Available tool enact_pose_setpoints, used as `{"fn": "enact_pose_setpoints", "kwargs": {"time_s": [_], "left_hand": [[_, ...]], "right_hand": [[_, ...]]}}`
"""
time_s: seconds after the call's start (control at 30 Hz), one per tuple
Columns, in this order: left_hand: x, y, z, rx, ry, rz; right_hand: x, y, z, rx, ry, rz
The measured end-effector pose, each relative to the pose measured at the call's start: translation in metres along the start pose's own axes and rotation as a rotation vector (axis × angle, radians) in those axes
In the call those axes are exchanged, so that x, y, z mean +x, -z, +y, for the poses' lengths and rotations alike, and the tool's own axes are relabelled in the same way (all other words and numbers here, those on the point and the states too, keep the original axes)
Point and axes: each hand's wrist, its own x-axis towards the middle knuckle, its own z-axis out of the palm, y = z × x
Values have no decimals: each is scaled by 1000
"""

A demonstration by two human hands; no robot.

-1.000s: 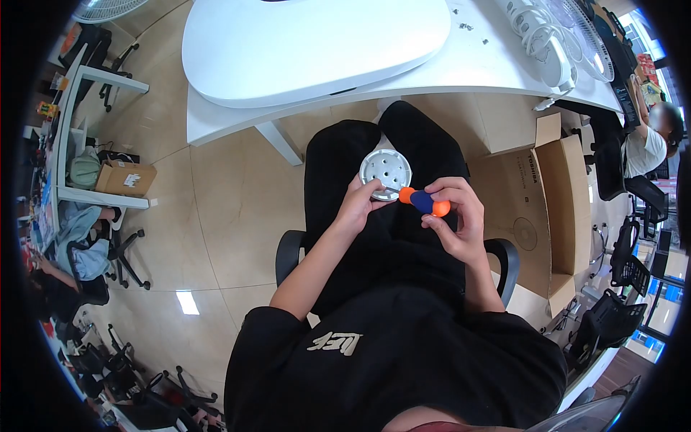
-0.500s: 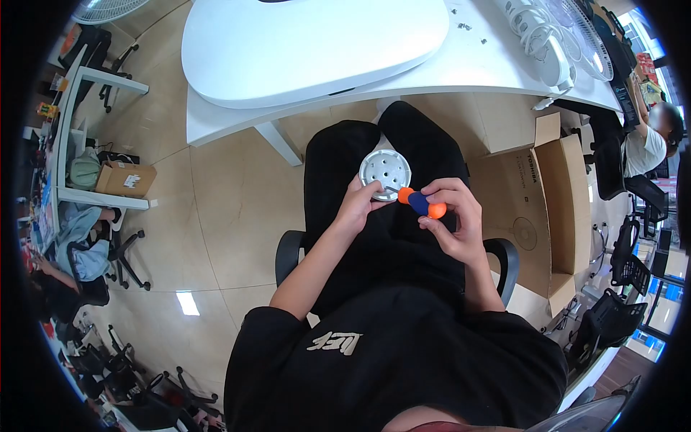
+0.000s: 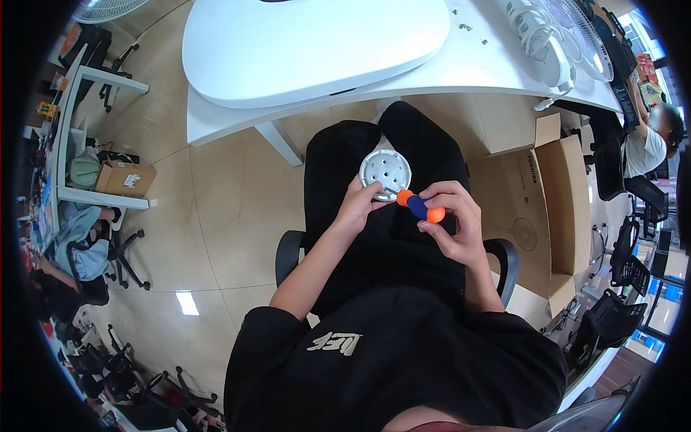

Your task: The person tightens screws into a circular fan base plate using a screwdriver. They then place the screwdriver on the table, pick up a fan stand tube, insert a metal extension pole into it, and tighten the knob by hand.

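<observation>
Above my lap, my left hand (image 3: 357, 204) grips the lower left rim of a round white disc-shaped part (image 3: 386, 170) with several dark holes in its face. My right hand (image 3: 458, 213) is closed around the handle of an orange and dark blue screwdriver (image 3: 417, 206). The screwdriver's short shaft points left onto the lower edge of the disc, close to my left thumb. Whether its tip sits in a screw is too small to tell.
Ahead stands a white desk (image 3: 489, 68) carrying a large white rounded panel (image 3: 309, 50), small screws (image 3: 466, 27) and a white power strip (image 3: 551, 61). An open cardboard box (image 3: 515, 209) is on the floor at right. A seated person (image 3: 644, 147) is at far right.
The screwdriver handle has shifted very slightly, and the fingers of my right hand have moved a little around it. My left hand and the disc stay in place.
</observation>
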Motion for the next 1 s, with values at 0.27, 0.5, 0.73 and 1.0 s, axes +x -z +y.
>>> {"fn": "enact_pose_setpoints", "kwargs": {"time_s": [0.27,0.5,0.73,1.0], "left_hand": [[-1,0,0,15,-7,-6],[2,3,-2,-31,0,-26],[1,2,-2,-5,5,-9],[4,3,-4,-4,-5,-17]], "right_hand": [[0,-1,1,-32,25,-18],[0,-1,2,-6,15,-6],[-1,-4,2,23,-41,31],[3,-12,0,-12,-78,111]]}}
